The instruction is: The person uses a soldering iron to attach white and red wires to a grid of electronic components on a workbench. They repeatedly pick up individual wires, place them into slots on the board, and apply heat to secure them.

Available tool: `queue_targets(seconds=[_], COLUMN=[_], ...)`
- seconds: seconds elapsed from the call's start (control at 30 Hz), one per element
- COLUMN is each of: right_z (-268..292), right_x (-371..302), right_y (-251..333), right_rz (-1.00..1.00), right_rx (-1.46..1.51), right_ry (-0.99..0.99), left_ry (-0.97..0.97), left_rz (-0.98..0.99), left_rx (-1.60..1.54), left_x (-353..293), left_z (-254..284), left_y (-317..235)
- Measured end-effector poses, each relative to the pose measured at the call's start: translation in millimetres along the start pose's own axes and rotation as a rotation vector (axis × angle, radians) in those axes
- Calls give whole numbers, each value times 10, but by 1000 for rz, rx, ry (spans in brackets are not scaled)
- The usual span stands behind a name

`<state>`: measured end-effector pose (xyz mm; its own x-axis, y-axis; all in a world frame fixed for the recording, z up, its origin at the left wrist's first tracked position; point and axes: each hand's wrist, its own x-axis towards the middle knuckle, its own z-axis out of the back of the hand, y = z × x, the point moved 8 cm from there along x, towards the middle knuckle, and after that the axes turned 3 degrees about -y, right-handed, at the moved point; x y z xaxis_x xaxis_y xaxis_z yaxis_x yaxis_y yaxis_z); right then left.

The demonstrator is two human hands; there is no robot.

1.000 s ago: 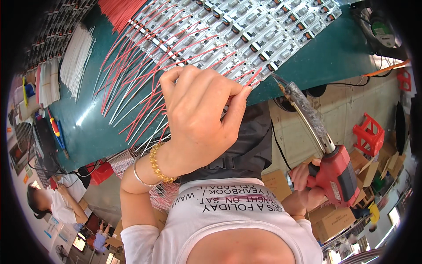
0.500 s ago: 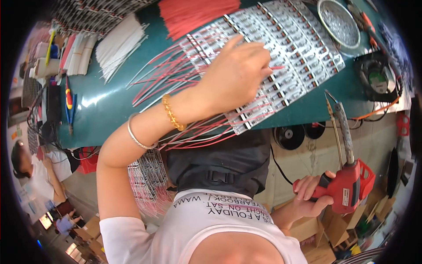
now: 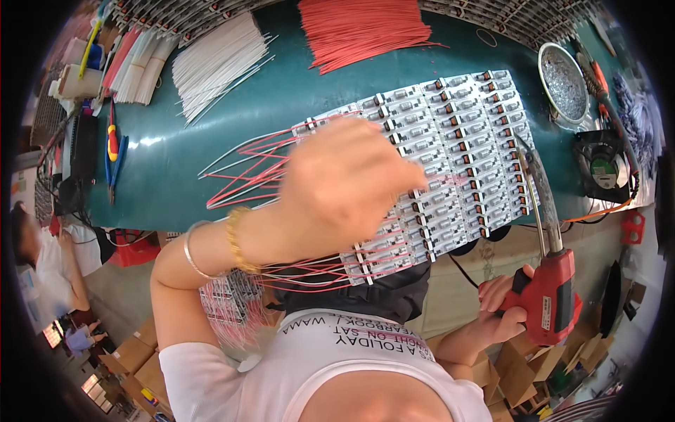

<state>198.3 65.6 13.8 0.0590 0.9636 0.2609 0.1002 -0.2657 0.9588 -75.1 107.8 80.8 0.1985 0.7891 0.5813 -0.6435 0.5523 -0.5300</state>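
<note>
A panel of small circuit boards (image 3: pixel 450 126) lies on the green table, with red and white wires (image 3: pixel 246 165) trailing off its left side. My left hand (image 3: pixel 344 179), smeared by motion, is above the panel with its fingers bent together. From the fingertips a faint red wire (image 3: pixel 448 181) points right; the fingers hide its rest. My right hand (image 3: pixel 503 309) is wrapped round the grip of a red soldering gun (image 3: pixel 552 299). The gun's metal tip and thin feed tube point up and overlap the panel's right edge; I cannot tell whether they touch it.
Bundles of red wires (image 3: pixel 365 32) and white wires (image 3: pixel 219 63) lie at the back. A metal bowl (image 3: pixel 562 83) and a black fan (image 3: pixel 601 165) stand at the right. Pliers (image 3: pixel 116 165) lie at the left. Another person (image 3: pixel 53 271) sits at the far left.
The view has shifted, so the table and panel appear lower. My left hand has moved left and down in the picture. The soldering gun's tip now overlaps the panel's edge.
</note>
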Motion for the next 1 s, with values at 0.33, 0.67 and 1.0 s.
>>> queue_targets(seconds=[0.33, 0.67, 1.0], right_z=[-336, -600, -431], right_x=[407, 367, 269], right_y=[308, 19, 76], right_rz=[19, -102, -129], right_rx=[-350, -106, -75], right_ry=[-149, -45, -59], left_ry=[149, -51, 267], left_rz=[652, 45, 308], left_rx=[-148, 459, 693], left_x=[319, 464, -225], left_z=[17, -151, 992], left_y=[1243, 1329, 1355])
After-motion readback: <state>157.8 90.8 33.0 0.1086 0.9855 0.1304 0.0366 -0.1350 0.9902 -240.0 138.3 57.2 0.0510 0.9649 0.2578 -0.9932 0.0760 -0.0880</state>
